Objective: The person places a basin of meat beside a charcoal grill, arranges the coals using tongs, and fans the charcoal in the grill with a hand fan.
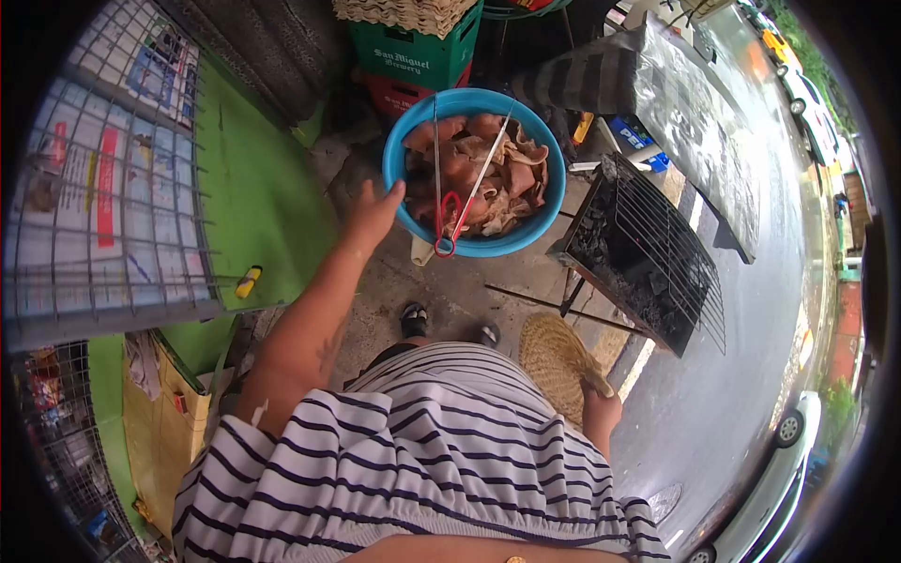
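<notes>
My left hand (pixel 374 211) is at the near-left rim of a blue plastic basin (pixel 556 202), fingers apart and nothing in them. Whether a fingertip touches the rim I cannot tell. Brownish pieces of meat (pixel 519 178) fill the basin. Across its top lie metal tongs with red grips (pixel 443 248), their two arms spread towards the far side. Low on the right, my right hand (pixel 602 413) is closed around the handle of a woven straw fan (pixel 546 361), which hangs beside my striped shirt.
A charcoal grill (pixel 596 239) with a wire grate (pixel 671 246) stands to the right, beside the wet road. Behind the basin are stacked green (pixel 413 58) and red crates. A green counter (pixel 267 202) with wire mesh (pixel 122 188) runs along the left. Cars are parked across the road.
</notes>
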The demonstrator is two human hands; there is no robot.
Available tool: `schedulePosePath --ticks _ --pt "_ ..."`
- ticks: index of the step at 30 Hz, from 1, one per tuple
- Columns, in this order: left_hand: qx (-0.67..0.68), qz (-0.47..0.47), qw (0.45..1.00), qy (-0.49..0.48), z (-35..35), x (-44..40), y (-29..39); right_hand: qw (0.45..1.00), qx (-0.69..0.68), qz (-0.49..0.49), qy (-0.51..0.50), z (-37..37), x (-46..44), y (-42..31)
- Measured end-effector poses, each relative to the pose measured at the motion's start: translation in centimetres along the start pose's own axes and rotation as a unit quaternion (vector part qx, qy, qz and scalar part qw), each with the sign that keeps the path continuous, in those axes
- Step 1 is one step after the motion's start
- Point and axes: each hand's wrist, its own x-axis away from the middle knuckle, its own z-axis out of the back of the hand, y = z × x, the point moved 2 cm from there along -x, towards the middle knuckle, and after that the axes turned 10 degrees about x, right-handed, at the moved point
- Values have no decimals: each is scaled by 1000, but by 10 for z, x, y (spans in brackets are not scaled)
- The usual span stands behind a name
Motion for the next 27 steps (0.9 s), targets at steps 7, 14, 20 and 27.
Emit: schedulePosePath --ticks 7,14,20,27 --pt "69 -6 996 51 -54 -60 -59 997 19 71 3 -19 -27 -26" --pt "66 10 992 107 -62 -43 -35 982 78 171 -19 -34 -76 -56" --pt "118 120 985 40 -62 -63 -45 976 65 200 50 -64 -91 -68" --pt "65 164 984 30 -58 -88 -49 990 -8 114 80 -106 -78 3"
